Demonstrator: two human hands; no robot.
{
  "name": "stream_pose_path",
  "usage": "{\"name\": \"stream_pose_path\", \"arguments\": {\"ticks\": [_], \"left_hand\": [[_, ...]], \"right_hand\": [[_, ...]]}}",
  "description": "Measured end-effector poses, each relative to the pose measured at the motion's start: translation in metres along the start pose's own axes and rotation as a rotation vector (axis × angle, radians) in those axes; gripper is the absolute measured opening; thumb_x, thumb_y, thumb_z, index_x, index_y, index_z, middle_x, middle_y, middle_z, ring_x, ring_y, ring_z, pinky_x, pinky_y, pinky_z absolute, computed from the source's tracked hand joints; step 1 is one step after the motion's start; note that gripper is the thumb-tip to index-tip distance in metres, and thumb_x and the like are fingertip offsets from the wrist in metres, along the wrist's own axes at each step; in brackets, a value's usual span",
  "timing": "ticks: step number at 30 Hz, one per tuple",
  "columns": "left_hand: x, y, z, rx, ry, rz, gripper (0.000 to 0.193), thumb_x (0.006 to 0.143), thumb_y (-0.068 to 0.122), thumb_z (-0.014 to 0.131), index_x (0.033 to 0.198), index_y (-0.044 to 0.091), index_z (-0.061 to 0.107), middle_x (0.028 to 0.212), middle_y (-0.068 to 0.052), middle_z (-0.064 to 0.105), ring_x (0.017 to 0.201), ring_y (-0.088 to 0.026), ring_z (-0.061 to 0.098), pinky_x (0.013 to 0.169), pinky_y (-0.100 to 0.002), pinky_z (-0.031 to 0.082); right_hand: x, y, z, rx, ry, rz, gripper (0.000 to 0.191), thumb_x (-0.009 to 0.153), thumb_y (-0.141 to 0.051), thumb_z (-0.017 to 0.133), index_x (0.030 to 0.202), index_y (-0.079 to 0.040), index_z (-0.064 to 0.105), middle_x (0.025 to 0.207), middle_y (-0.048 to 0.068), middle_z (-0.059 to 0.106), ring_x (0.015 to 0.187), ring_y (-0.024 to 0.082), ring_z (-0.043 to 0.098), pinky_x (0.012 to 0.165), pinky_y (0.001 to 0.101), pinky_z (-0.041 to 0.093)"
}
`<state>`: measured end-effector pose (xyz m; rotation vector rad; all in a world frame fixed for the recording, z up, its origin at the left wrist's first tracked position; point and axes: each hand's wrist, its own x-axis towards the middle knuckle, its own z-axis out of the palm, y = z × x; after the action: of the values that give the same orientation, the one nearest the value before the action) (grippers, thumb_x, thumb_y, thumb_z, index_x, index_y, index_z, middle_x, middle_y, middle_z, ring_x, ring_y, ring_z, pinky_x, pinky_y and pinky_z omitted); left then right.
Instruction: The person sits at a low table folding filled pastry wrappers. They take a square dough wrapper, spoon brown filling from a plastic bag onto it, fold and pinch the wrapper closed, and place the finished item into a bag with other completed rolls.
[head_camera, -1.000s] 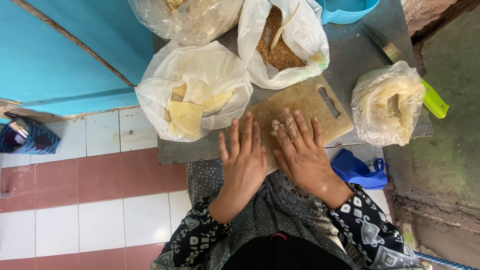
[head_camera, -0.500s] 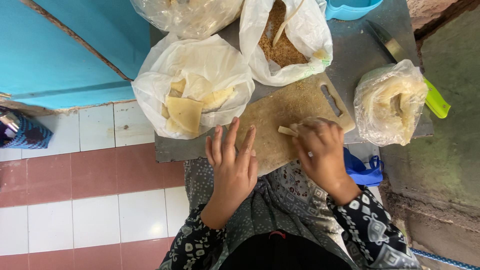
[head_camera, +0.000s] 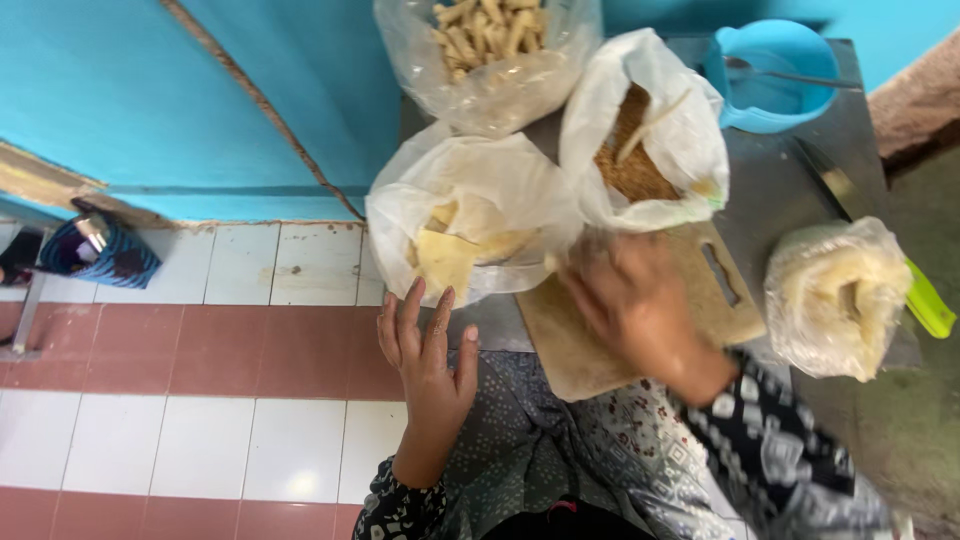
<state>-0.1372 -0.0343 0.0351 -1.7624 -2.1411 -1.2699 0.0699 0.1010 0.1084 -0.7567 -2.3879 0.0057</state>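
My left hand hangs at the front left corner of the grey metal table, fingers spread and empty, just beside the clear plastic bag of pale yellow sheets. My right hand is a blur over the left end of the brown wooden cutting board, close to that bag and the white plastic bag of brown crumbs. I cannot tell whether its fingers are apart or closed on anything.

I judge the step to be a reach from board to bags; it calls for a steady hand past the loose bag mouths.

I count four bags: those two, a clear bag of pale sticks at the back edge and a bag of rolled pale wrappers at the right edge. There is one board, one blue plastic bowl and one green-handled knife.
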Motion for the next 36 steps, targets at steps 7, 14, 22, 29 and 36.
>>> {"name": "stream_pose_path", "arguments": {"ticks": [7, 14, 22, 29, 36], "left_hand": [[0.017, -0.049, -0.013, -0.065, 0.092, -0.065, 0.041, 0.1, 0.019, 0.068, 0.138, 0.004, 0.062, 0.144, -0.016, 0.053, 0.136, -0.037, 0.047, 0.114, -0.049, 0.039], [0.045, -0.082, -0.011, -0.377, 0.116, -0.3, 0.024, 0.102, 0.007, 0.065, 0.126, 0.002, 0.066, 0.104, -0.011, 0.071, 0.09, -0.018, 0.07, 0.079, -0.031, 0.057], [0.051, -0.077, -0.005, -0.712, 0.097, -0.644, 0.024, 0.099, 0.018, 0.069, 0.114, 0.0, 0.076, 0.092, -0.006, 0.08, 0.082, -0.01, 0.077, 0.075, -0.023, 0.064], [0.054, -0.049, 0.021, -0.937, 0.046, -0.538, 0.032, 0.097, 0.017, 0.075, 0.122, -0.003, 0.073, 0.101, -0.006, 0.077, 0.088, -0.005, 0.067, 0.076, -0.02, 0.055], [0.045, -0.049, 0.031, -0.852, 0.046, -0.595, 0.025, 0.1, 0.011, 0.07, 0.12, -0.002, 0.077, 0.088, -0.005, 0.074, 0.073, -0.006, 0.06, 0.063, -0.022, 0.048]], "right_hand": [[0.216, 0.052, 0.045, -0.281, 0.263, -0.31, 0.014, 0.096, -0.001, 0.077, 0.103, -0.004, 0.065, 0.104, 0.012, 0.058, 0.1, 0.034, 0.058, 0.083, 0.0478, 0.044], [0.151, -0.04, 0.094, 0.305, -0.15, -0.304, 0.02, 0.088, -0.002, 0.073, 0.108, -0.003, 0.07, 0.11, 0.011, 0.067, 0.103, 0.029, 0.065, 0.092, 0.044, 0.055], [0.101, -0.057, 0.128, 0.642, -0.267, 0.238, 0.01, 0.092, -0.008, 0.075, 0.097, 0.001, 0.075, 0.085, 0.009, 0.066, 0.072, 0.019, 0.064, 0.066, 0.031, 0.051], [0.074, -0.041, 0.105, 1.023, -0.356, 0.485, 0.012, 0.092, 0.0, 0.073, 0.104, 0.003, 0.076, 0.086, 0.0, 0.068, 0.075, 0.004, 0.056, 0.066, 0.022, 0.048], [0.053, -0.014, 0.093, 1.343, -0.15, 0.762, 0.012, 0.094, 0.004, 0.065, 0.104, 0.001, 0.07, 0.093, 0.005, 0.073, 0.078, 0.01, 0.067, 0.07, 0.0242, 0.057]]}}
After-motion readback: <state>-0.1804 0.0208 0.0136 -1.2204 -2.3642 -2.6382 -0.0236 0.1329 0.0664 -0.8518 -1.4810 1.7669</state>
